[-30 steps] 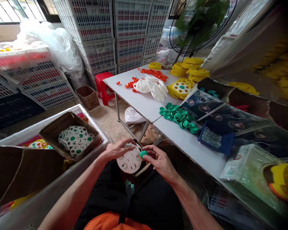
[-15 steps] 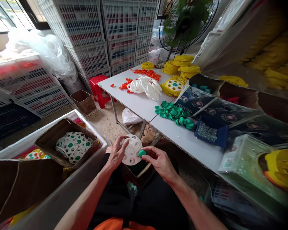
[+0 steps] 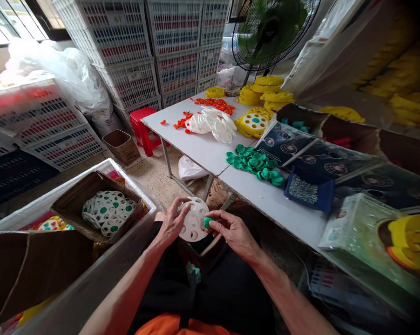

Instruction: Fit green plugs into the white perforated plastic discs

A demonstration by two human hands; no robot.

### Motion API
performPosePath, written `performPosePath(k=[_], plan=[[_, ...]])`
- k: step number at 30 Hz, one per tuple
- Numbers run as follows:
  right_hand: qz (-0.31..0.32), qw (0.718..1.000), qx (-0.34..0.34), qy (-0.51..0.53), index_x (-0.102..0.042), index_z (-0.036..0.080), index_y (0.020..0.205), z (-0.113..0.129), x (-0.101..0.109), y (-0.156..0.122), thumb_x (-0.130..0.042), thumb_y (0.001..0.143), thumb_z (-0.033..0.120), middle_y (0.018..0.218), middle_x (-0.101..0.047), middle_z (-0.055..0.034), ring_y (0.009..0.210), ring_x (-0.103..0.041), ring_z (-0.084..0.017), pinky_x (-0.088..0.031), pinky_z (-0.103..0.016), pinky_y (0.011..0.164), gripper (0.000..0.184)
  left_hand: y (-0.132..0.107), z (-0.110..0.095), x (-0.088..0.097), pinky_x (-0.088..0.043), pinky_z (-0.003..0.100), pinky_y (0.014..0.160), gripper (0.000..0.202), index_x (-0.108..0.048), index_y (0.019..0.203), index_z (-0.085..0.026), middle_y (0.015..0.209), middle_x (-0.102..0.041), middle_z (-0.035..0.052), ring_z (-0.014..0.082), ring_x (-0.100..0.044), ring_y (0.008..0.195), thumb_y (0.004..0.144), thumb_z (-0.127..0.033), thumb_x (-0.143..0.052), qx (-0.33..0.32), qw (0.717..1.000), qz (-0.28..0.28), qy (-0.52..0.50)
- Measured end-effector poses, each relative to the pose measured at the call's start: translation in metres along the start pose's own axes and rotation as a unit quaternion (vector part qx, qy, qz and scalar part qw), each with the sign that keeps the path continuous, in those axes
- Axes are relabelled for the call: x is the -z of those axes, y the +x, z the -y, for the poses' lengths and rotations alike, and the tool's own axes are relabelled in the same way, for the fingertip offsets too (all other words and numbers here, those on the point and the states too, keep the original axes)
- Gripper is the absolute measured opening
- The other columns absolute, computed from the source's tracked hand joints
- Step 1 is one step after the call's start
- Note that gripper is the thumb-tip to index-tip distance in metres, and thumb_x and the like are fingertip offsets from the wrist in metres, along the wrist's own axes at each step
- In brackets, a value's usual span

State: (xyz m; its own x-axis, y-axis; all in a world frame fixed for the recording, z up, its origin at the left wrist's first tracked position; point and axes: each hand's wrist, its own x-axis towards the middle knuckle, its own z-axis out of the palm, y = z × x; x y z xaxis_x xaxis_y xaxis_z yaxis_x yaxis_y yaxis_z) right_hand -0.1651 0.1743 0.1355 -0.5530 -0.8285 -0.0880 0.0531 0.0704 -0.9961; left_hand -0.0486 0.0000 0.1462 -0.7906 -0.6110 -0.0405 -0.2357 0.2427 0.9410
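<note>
Over my lap, my left hand (image 3: 173, 218) grips a round white plastic disc (image 3: 195, 222) with several holes in it. My right hand (image 3: 231, 231) pinches a small round green cap (image 3: 207, 222) at the disc's right edge; whether cap and disc touch I cannot tell. Below the disc, an open box between my legs is mostly hidden. On the table, a heap of similar green caps (image 3: 254, 160) lies near the front edge, with a pile of white discs (image 3: 213, 123) behind it.
The white table (image 3: 245, 186) also carries orange pieces (image 3: 217, 105), yellow housings (image 3: 266, 88) and a blue tray (image 3: 306, 188) of small metal parts. At my left, a cardboard box (image 3: 68, 204) holds white discs with green centres. A red stool (image 3: 142, 130) and a fan (image 3: 271, 32) stand farther back.
The green cap has tilted between my right fingers and stays beside the disc's right edge. My left hand keeps hold of the disc, which has hardly moved.
</note>
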Motion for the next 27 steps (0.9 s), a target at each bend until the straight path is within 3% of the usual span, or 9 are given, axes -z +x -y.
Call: performPosePath(k=[20,27], plan=[[-0.005,1.0,-0.007,0.003,-0.069,0.022,0.104,-0.001,0.003,0.001,-0.077,0.082,0.046,0.089,-0.074,-0.0021,0.078,-0.067,-0.017,-0.053,-0.028,0.067,0.033,-0.004,-0.005,0.001,-0.047,0.026,0.072,0.032,-0.065,0.108,-0.022,0.092,-0.07,0.0026,0.0172,-0.058,0.078,0.096,-0.048,-0.051,0.012,0.999,0.005,0.045],[0.045,0.997,0.038,-0.045,-0.075,0.024,0.104,0.011,0.007,0.007,-0.072,0.086,0.042,0.103,-0.074,-0.0035,0.098,-0.068,-0.021,-0.055,-0.03,0.084,0.025,0.0,0.003,0.001,-0.047,0.031,0.087,0.034,-0.065,0.109,-0.022,0.105,-0.071,0.0048,0.0205,-0.061,0.095,0.098,-0.049,-0.047,-0.043,0.997,0.047,0.053]])
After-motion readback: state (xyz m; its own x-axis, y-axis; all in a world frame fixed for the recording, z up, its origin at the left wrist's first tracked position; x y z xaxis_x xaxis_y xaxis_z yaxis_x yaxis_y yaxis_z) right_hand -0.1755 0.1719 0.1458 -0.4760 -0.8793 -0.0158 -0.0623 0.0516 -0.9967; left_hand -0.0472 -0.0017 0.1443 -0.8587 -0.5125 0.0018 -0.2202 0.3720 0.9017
